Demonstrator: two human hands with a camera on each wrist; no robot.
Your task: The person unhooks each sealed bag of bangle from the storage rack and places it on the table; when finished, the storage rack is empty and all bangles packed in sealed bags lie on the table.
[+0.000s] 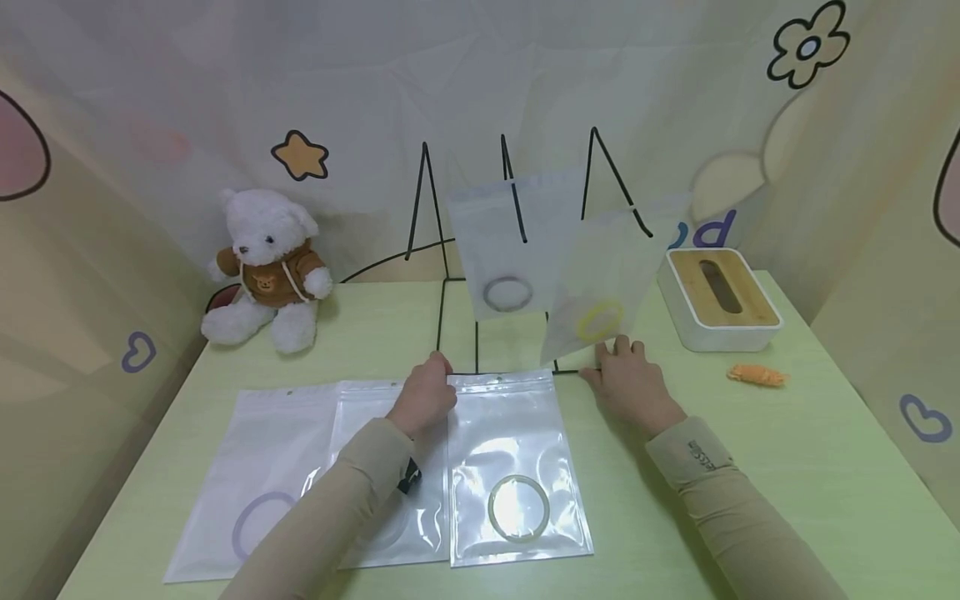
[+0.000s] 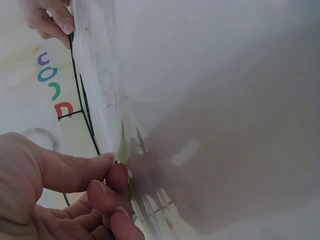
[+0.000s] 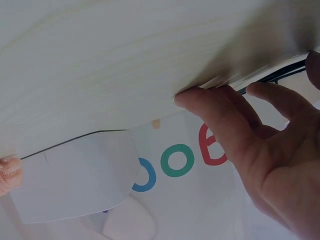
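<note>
A black wire display rack point(image 1: 441, 317) stands on the table with two clear zip bags hanging on it. One hanging bag point(image 1: 487, 225) holds a dark ring, the other point(image 1: 562, 317) a yellow ring. My left hand point(image 1: 423, 396) pinches the rack's front base wire at the left, above the flat bags. At the wire's right end, my right hand point(image 1: 633, 387) holds it between thumb and fingers, fingertips down at the tabletop. Three zip bags lie flat in front: one with a purple ring point(image 1: 262, 517), a middle one point(image 1: 420, 525) partly under my left arm, one with a pale green ring point(image 1: 519, 508).
A white teddy bear point(image 1: 270, 242) in a brown hoodie sits back left. On the right stands a white tissue box point(image 1: 720, 333) with a wooden lid, and an orange wrapped piece point(image 1: 757, 375) lies before it. A printed curtain point(image 1: 360, 92) hangs close behind the table.
</note>
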